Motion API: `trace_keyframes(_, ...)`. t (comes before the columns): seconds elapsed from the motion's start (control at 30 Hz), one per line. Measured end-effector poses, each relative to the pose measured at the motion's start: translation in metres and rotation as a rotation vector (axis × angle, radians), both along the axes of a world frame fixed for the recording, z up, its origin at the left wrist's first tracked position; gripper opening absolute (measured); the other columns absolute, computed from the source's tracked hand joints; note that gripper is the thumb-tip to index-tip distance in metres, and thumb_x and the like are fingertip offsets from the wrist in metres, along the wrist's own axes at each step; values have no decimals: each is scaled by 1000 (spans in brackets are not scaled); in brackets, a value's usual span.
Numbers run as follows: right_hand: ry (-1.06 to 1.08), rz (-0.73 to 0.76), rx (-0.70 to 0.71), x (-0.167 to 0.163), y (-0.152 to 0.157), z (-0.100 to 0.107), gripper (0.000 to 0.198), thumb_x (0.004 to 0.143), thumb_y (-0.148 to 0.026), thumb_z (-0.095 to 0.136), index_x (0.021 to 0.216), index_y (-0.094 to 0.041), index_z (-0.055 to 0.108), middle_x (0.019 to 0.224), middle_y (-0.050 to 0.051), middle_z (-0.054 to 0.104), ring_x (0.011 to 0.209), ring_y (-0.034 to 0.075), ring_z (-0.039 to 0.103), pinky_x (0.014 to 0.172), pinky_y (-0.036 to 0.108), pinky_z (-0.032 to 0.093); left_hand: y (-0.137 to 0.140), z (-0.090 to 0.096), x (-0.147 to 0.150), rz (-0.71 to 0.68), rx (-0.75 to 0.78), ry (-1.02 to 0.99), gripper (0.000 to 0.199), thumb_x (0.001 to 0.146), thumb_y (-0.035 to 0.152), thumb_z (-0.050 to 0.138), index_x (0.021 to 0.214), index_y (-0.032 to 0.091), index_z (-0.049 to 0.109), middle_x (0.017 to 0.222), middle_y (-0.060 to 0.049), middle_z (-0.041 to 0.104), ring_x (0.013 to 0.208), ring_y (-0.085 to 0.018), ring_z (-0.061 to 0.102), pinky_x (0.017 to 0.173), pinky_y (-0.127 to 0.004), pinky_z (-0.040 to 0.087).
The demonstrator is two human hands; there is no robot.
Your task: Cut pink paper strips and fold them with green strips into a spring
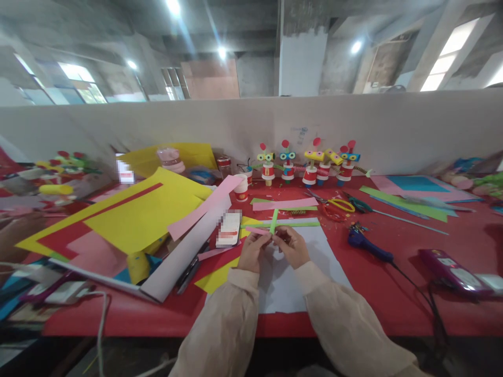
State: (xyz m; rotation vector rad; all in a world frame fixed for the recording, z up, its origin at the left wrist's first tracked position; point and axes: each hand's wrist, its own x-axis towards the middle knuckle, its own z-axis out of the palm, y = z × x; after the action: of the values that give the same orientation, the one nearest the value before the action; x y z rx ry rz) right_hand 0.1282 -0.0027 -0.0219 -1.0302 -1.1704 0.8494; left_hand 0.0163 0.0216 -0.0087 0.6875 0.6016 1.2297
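My left hand (252,251) and my right hand (291,247) meet over white paper (314,272), fingertips close together. Between them a green paper strip (274,219) stands up, crossed at its lower end by a pink paper strip (256,230) that sticks out to the left. Both hands are closed in a pinch where the strips meet; the exact contact is partly hidden by the fingers. Just beyond the hands lies a longer green strip (302,224). Left of my left hand are yellow paper (212,280) and a phone-like item (228,229) with its face blurred.
Paper-cup figures (288,170) stand along the back wall. To the right lie a blue glue gun (369,246), yellow-handled scissors (341,204), pliers (357,204) and a purple device (454,273). Large yellow sheets (145,209) and a white roll (184,256) cover the left. Another person's arm (18,235) shows far left.
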Motion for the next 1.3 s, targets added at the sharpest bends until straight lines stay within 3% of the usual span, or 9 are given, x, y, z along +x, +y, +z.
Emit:
trace_keyframes(0.2, -2, -11, 9, 2, 2, -5, 18, 72, -33, 63, 86, -22, 60, 68, 0, 61, 58, 15, 58, 48, 25, 48, 0, 0, 2, -21, 23, 30, 20, 53, 18, 78, 66, 13, 64, 60, 0, 62, 56, -9, 55, 58, -23, 44)
trace_keyframes(0.47, 42, -85, -38, 1, 0, 0, 17, 68, -35, 65, 74, -20, 60, 59, -1, 59, 48, 12, 53, 44, 24, 44, -1, 1, 4, -25, 97, 100, 24, 52, 21, 78, 63, 14, 59, 59, 0, 60, 56, -11, 55, 58, -25, 44)
trace_keyframes(0.77, 65, -65, -41, 1, 1, 1, 17, 68, -35, 65, 71, -21, 59, 52, -3, 55, 43, 10, 46, 42, 23, 40, -1, 3, 3, -10, 80, 119, 26, 51, 22, 78, 67, 14, 59, 60, 1, 60, 56, -11, 56, 59, -26, 46)
trace_keyframes(1.03, 23, -7, -94, 2, 2, -2, 19, 69, -38, 64, 76, -22, 57, 65, -2, 57, 50, 13, 55, 37, 22, 41, -2, 2, 4, 13, 84, 132, 24, 51, 22, 77, 60, 14, 57, 56, 1, 57, 52, -11, 53, 54, -25, 44)
trace_keyframes(1.3, 19, 1, -125, 3, 4, -3, 19, 69, -39, 63, 74, -21, 59, 57, -2, 59, 47, 12, 53, 41, 24, 44, -5, 6, 4, 3, 102, 174, 21, 56, 21, 75, 57, 14, 55, 53, 1, 55, 50, -10, 50, 51, -25, 42)
